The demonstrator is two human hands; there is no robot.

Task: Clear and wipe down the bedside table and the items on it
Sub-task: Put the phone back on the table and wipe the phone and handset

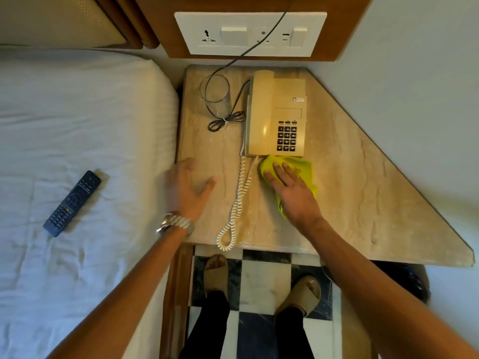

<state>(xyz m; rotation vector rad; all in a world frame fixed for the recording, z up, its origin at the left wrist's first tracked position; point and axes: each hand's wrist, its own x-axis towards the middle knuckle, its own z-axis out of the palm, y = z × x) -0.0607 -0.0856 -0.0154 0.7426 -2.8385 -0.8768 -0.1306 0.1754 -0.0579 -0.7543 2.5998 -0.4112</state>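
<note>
We've got the right hand (290, 187) flat on the yellow cloth (298, 167), palm pressing it to the worktop (363, 190), fingers spread, not clenched. Cloth sits mid-worktop, touching the near edge of the phone (278, 117). Left hand (189, 185) is released, holding nothing, hovering over or resting on the worktop's left edge; we can't tell which.

Key relation: phone lies directly beyond the cloth, long axis running front to back, so wiping further back means shifting it first. Coiled cord (237, 200) runs from the phone to the front edge, between the 2 hands. Glass (216, 95) and black cable (225, 120) sit at the back-left, nearer the left hand. Remote (72, 203) lies on the bed (77, 112).

Our read: left hand lifts the phone, right wipes under.
</note>
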